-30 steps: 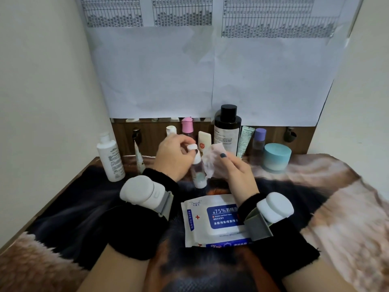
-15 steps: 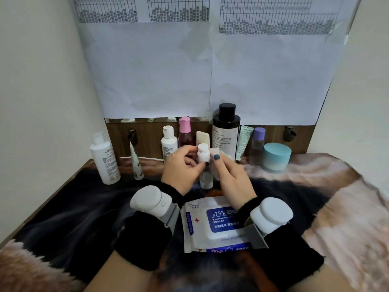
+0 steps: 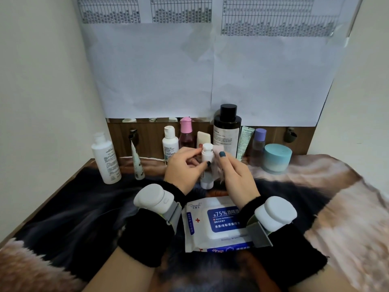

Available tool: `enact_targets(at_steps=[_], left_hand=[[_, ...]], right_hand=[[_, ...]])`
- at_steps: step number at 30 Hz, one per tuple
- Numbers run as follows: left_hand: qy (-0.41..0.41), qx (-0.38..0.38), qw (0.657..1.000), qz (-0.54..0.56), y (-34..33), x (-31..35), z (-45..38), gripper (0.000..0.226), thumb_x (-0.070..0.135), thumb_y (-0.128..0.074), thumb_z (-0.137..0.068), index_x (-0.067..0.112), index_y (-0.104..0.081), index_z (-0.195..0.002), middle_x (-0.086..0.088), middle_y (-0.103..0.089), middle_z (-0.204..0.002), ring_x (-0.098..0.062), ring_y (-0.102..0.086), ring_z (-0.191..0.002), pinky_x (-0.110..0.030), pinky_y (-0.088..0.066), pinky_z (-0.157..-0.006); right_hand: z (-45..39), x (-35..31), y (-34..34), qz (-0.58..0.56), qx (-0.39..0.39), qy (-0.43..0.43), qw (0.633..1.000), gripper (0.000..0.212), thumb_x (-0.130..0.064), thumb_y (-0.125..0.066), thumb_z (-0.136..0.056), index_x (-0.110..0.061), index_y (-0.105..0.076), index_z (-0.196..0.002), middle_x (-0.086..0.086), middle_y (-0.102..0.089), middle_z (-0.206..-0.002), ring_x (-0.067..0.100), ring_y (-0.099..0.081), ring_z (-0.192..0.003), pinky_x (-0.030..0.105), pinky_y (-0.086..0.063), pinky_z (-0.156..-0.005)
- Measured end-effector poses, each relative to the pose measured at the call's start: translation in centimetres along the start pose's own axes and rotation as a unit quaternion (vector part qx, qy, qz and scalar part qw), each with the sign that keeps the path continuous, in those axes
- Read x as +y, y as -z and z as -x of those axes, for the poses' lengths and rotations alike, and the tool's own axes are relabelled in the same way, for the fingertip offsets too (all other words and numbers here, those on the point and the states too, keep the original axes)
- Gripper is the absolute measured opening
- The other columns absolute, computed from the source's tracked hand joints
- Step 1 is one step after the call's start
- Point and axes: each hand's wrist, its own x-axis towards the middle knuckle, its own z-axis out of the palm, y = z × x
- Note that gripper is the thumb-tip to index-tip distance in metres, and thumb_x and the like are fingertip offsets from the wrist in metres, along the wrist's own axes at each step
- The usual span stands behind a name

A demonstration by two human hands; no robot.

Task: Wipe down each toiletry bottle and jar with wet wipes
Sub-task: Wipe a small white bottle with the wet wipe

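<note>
A person's two hands meet above a furry brown, black and cream blanket, seen from a head-worn camera looking down. The left hand curls its fingers and thumb around a small clear plastic bottle with a white pump cap, grasping it at the neck and upper body. The bottle stands upright, its long axis vertical, lifted just above the blanket between the two hands.

The right hand pinches a thin, pale, crumpled wet wipe and presses it against the bottle's right side, directly beside the left hand's grip. The wipe hangs down alongside the bottle, so wiping would likely run up and down its length, or the left hand could turn the bottle against the wipe.

A flat white and blue pack of alcohol wipes lies on the blanket just in front of both wrists. Behind the hands, other toiletry bottles, tubes and a round teal jar stand in a row against the wall.
</note>
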Motion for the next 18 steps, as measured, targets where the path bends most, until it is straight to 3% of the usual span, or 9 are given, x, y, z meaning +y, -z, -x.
enact_targets(at_steps=[4, 6, 9, 13, 18], left_hand=[[-0.021, -0.001, 0.999, -0.041, -0.2, -0.1, 0.2, 0.038, -0.005, -0.065, -0.079, 0.0, -0.063, -0.117, -0.006, -0.056, -0.104, -0.009, -0.059, -0.072, -0.01, -0.049, -0.068], [-0.032, 0.014, 0.997, -0.067, -0.2, 0.0, 0.3, 0.04, -0.006, -0.06, -0.078, 0.003, -0.062, -0.116, -0.007, -0.058, -0.107, -0.017, -0.061, -0.076, -0.009, -0.049, -0.069], [-0.022, 0.038, 0.995, -0.087, 0.0, 0.3, 0.3, 0.031, -0.004, -0.061, -0.077, 0.007, -0.06, -0.106, -0.007, -0.06, -0.105, -0.017, -0.064, -0.077, -0.011, -0.05, -0.067], [-0.024, 0.068, 0.99, -0.124, -0.1, 0.3, 0.3, 0.013, -0.003, -0.062, -0.074, 0.004, -0.063, -0.086, -0.011, -0.063, -0.09, -0.023, -0.062, -0.074, -0.028, -0.051, -0.068], [-0.045, 0.065, 0.987, -0.138, -0.3, 0.7, 0.7, 0.015, 0.006, -0.064, -0.076, 0.002, -0.071, -0.089, -0.013, -0.068, -0.088, -0.023, -0.063, -0.079, -0.018, -0.042, -0.071]], right_hand=[[-0.4, 1.2, -0.2, 0.064, 0.014, -0.062, 0.996, 0.048, -0.051, -0.038, -0.089, -0.013, -0.067, -0.094, 0.003, -0.073, -0.095, 0.021, -0.065, -0.099, 0.05, -0.048, -0.095], [-0.3, 1.1, -0.2, 0.087, 0.015, -0.045, 0.995, 0.046, -0.046, -0.038, -0.094, -0.009, -0.065, -0.093, 0.007, -0.072, -0.092, 0.024, -0.064, -0.095, 0.05, -0.049, -0.092], [0.2, 0.4, -0.1, 0.097, 0.001, -0.005, 0.995, 0.038, -0.033, -0.038, -0.1, -0.006, -0.063, -0.093, 0.003, -0.065, -0.082, 0.019, -0.059, -0.084, 0.036, -0.048, -0.083], [0.7, -0.5, -0.4, 0.087, -0.011, 0.019, 0.996, 0.032, -0.03, -0.037, -0.101, -0.017, -0.064, -0.112, -0.002, -0.067, -0.104, 0.008, -0.058, -0.101, 0.025, -0.044, -0.091], [0.4, 0.3, -0.5, 0.144, -0.025, -0.011, 0.989, 0.036, -0.031, -0.034, -0.101, -0.009, -0.063, -0.106, 0.011, -0.068, -0.107, 0.025, -0.059, -0.105, 0.042, -0.043, -0.097]])
